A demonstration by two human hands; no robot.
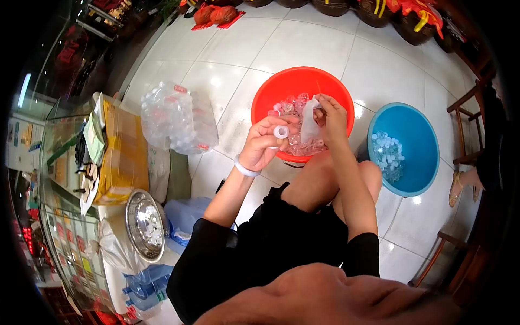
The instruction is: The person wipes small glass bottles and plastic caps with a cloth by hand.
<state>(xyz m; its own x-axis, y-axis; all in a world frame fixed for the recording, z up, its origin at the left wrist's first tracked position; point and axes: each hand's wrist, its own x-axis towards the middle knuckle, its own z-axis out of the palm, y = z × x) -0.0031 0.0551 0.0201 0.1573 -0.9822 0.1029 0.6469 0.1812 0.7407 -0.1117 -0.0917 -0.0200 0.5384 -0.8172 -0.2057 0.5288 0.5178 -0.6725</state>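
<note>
My left hand [261, 142], with a pale bangle at the wrist, is closed around a small bottle whose round white mouth [281, 131] faces up toward me. Most of that bottle is hidden by the fingers. My right hand [335, 118] pinches a thin white cloth [310, 123] that hangs down beside it. Both hands are above a red tub [271, 86] holding a heap of small clear bottles [298, 105]. To the right stands a blue bucket [422, 143] with small clear, white-topped bottles [389, 154] at its bottom.
Plastic-wrapped clear bottles [179, 116] lie on the tiled floor at left. Nearer me are a cardboard box [124, 151], a metal bowl [135, 238] with small white pieces, and blue water jugs [146, 284]. Dark jars [374, 11] line the far side. Another person's foot [455, 187] is at right.
</note>
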